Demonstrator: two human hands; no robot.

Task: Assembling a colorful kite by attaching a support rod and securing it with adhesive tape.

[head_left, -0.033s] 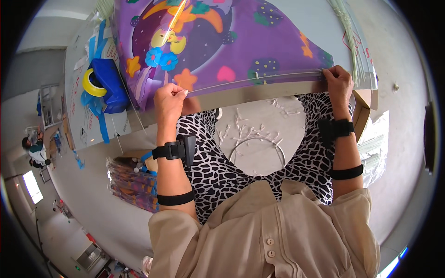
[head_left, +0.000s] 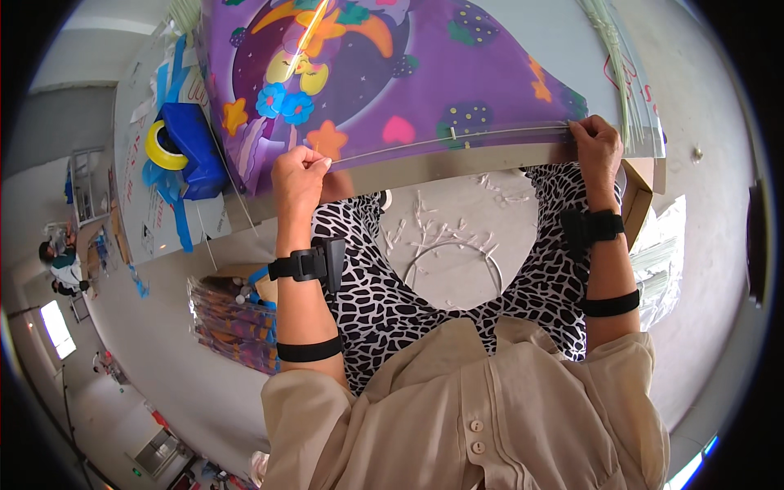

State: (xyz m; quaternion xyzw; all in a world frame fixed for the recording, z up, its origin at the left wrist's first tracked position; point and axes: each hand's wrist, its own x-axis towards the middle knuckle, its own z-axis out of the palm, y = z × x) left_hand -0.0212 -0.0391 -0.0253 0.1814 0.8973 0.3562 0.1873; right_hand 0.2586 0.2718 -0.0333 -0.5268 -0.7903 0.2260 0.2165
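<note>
While the left hand (head_left: 299, 178) pinches the thin rod (head_left: 457, 139), the right hand (head_left: 597, 144) grips its other end.

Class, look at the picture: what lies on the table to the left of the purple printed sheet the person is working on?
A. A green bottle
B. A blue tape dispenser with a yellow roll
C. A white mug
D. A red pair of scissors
B: a blue tape dispenser carrying a yellow roll sits on the table left of the purple sheet, beyond the left hand.
</note>
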